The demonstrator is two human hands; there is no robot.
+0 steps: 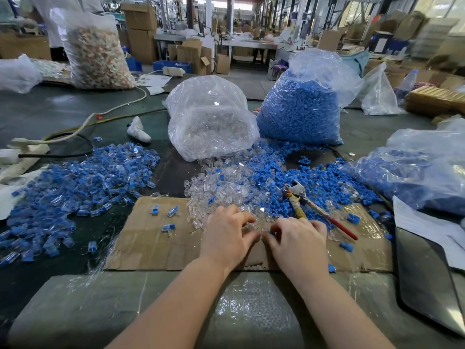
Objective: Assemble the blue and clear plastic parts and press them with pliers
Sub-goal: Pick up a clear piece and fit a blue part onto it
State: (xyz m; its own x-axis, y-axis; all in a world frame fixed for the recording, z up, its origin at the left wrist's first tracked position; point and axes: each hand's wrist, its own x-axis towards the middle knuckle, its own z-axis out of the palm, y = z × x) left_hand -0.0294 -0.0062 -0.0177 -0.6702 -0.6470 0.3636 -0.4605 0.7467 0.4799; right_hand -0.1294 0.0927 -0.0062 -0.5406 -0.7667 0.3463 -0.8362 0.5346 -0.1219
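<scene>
Hands: I see left hand and right hand at 6 o'clock, fingers curled, pinching a clear part together; a blue part peeks at right fingertips.
Cardboard: beneath them.
Clear pile: 12 o'clock.
Pliers: 2 o'clock, untouched.

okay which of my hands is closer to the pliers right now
Right. Your right hand sits just below the yellow handle of the pliers; whether it touches them is unclear. Your left hand is farther to their left, on the cardboard.
</scene>
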